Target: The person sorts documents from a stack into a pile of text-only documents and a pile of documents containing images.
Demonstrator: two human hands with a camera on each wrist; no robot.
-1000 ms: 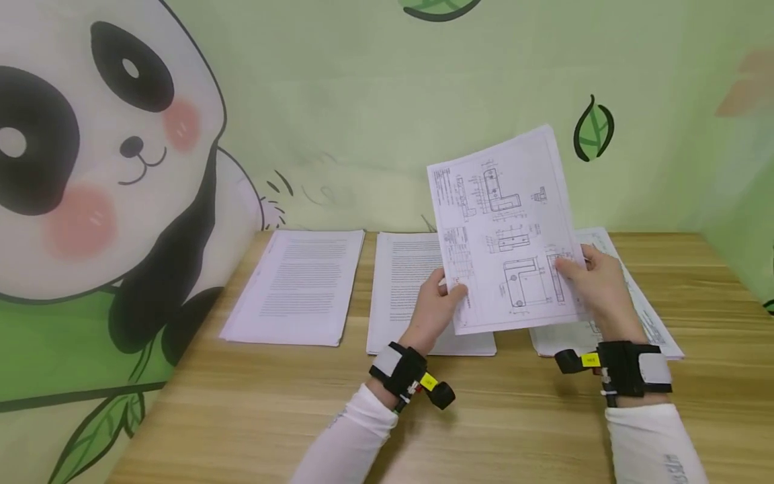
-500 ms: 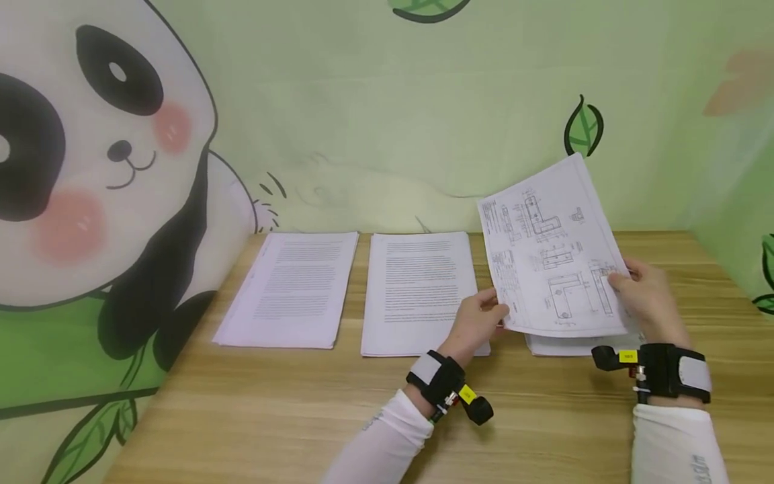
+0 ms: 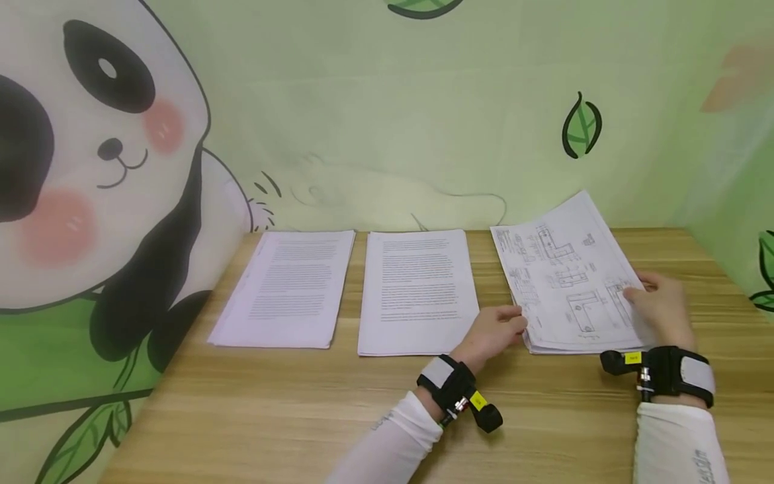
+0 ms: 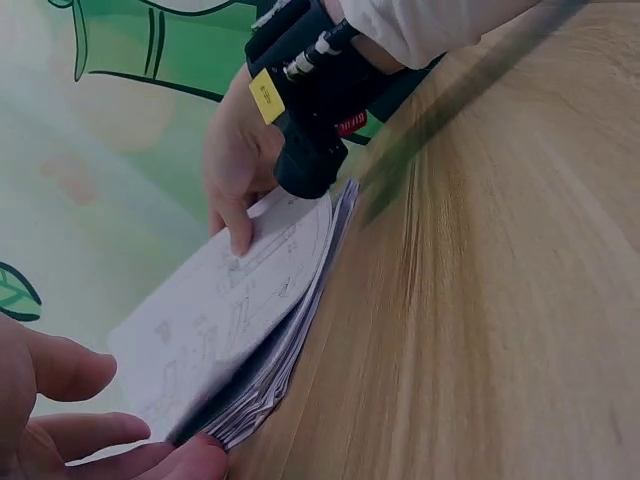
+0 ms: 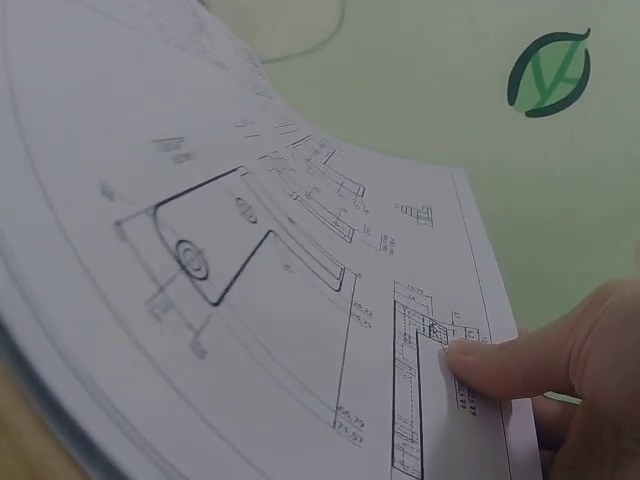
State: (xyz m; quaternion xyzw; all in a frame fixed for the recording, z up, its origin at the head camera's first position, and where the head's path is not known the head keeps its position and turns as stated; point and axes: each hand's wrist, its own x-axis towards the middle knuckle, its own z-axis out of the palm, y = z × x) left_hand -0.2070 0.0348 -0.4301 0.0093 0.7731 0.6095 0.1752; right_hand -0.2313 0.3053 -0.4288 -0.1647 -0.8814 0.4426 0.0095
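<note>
A sheet of paper (image 3: pixel 559 269) printed with technical drawings lies over the right-hand paper stack (image 4: pixel 265 405), its far end and right side lifted. My right hand (image 3: pixel 664 306) pinches the sheet's right edge, thumb on top; the right wrist view shows the thumb (image 5: pixel 490 368) on the drawing and the paper bowed. At the stack's left edge is my left hand (image 3: pixel 491 333). Its fingertips touch the layered page edges in the left wrist view, and the thumb (image 4: pixel 75 368) stands apart from the paper.
Two more stacks of printed text lie on the wooden table (image 3: pixel 272 410): a middle stack (image 3: pixel 417 289) and a left stack (image 3: pixel 284 289). Behind the table rises a green wall (image 3: pixel 375 134) with a panda picture (image 3: pixel 139 134).
The drawing sheet has moved right and down onto the right-hand stack. My left hand has let go of its edge; my right hand has kept its pinch.
</note>
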